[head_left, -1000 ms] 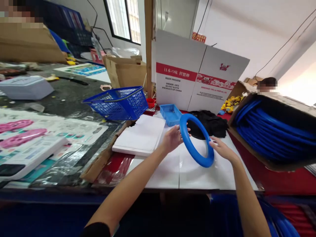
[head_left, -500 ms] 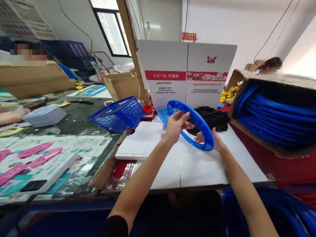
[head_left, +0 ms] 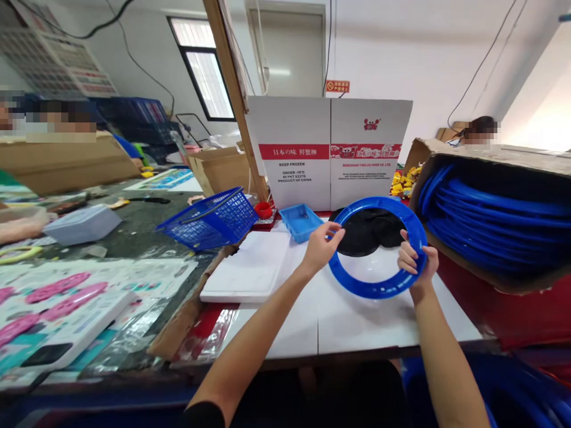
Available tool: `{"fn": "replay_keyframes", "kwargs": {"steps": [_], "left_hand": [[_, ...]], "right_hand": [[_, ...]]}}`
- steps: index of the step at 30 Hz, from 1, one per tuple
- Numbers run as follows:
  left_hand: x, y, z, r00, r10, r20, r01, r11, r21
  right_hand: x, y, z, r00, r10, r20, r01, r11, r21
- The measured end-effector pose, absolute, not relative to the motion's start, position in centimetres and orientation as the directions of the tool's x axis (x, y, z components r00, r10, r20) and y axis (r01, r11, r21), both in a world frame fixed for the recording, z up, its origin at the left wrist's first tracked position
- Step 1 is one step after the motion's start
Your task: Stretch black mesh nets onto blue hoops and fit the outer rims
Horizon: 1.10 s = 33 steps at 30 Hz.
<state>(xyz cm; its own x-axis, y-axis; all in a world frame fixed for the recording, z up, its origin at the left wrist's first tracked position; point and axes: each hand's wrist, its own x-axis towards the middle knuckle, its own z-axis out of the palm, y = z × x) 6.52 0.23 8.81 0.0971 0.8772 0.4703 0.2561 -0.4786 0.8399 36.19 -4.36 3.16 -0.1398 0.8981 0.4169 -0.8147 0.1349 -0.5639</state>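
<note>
The blue plastic ring [head_left: 378, 246] has just been turned from edge-on to face the person, left hand [head_left: 322, 246] and right hand [head_left: 417, 262] gripping opposite rims above the white board [head_left: 357, 315].

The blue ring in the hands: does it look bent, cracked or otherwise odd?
Nothing stands out. The blue ring looks round and whole, with no visible crack or bend. The left hand and right hand hold it by opposite sides above the white board. Fine flaws would be too small to see.
</note>
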Motion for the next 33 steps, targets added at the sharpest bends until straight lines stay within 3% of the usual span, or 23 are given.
{"fn": "replay_keyframes", "kwargs": {"steps": [3,5,7,9,11,13,14,15,17,22,28,31,33], "left_hand": [[2.6,2.5,5.4,0.122,0.815,0.567,0.507,-0.543,0.67],[0.5,3.5,3.5,0.161,0.827,0.538,0.607,-0.513,0.607],[-1.0,3.5,2.1,0.174,0.876,0.451,0.703,-0.431,0.566],[-2.1,2.7,1.2,0.196,0.928,0.317,0.797,-0.339,0.5],[-2.7,1.6,0.9,0.236,0.955,0.182,0.87,-0.291,0.398],[-2.7,0.4,1.1,0.267,0.959,0.095,0.918,-0.283,0.279],[-2.6,-0.1,1.3,0.281,0.957,0.07,0.93,-0.29,0.226],[-2.4,-0.5,1.6,0.295,0.954,0.055,0.936,-0.3,0.182],[-1.9,-1.2,2.1,0.314,0.948,0.042,0.941,-0.317,0.123],[-1.9,-1.5,3.0,0.309,0.951,0.012,0.949,-0.31,0.06],[-2.2,-1.0,2.3,0.376,0.925,0.049,0.925,-0.378,0.044],[-2.1,-0.9,1.5,0.441,0.896,0.053,0.897,-0.442,0.005],[-2.1,-0.8,1.3,0.445,0.893,0.065,0.894,-0.447,0.02]], "right_hand": [[36.3,-4.1,2.7,-0.321,0.903,0.287,-0.715,-0.032,-0.699],[35.6,-4.2,2.5,-0.508,0.854,0.116,-0.514,-0.192,-0.836],[35.1,-4.3,2.3,-0.659,0.751,-0.046,-0.251,-0.277,-0.928],[35.2,-4.0,2.0,-0.72,0.672,-0.173,-0.005,-0.254,-0.967],[35.6,-2.9,1.7,-0.614,0.749,-0.248,0.169,-0.182,-0.969],[35.8,-0.8,1.3,-0.267,0.945,-0.188,0.289,-0.107,-0.951],[35.8,0.5,1.1,-0.026,0.996,-0.087,0.354,-0.072,-0.933],[35.6,1.8,0.8,0.145,0.989,-0.001,0.409,-0.061,-0.91],[35.3,4.4,0.2,0.329,0.936,0.121,0.507,-0.067,-0.859],[34.6,7.0,-2.1,0.406,0.876,0.26,0.674,-0.095,-0.733],[35.9,5.2,-1.2,0.366,0.831,0.418,0.733,0.02,-0.68],[37.2,3.6,1.2,0.442,0.693,0.57,0.708,0.12,-0.695],[37.6,2.4,2.9,0.533,0.582,0.614,0.604,0.246,-0.758]]}}
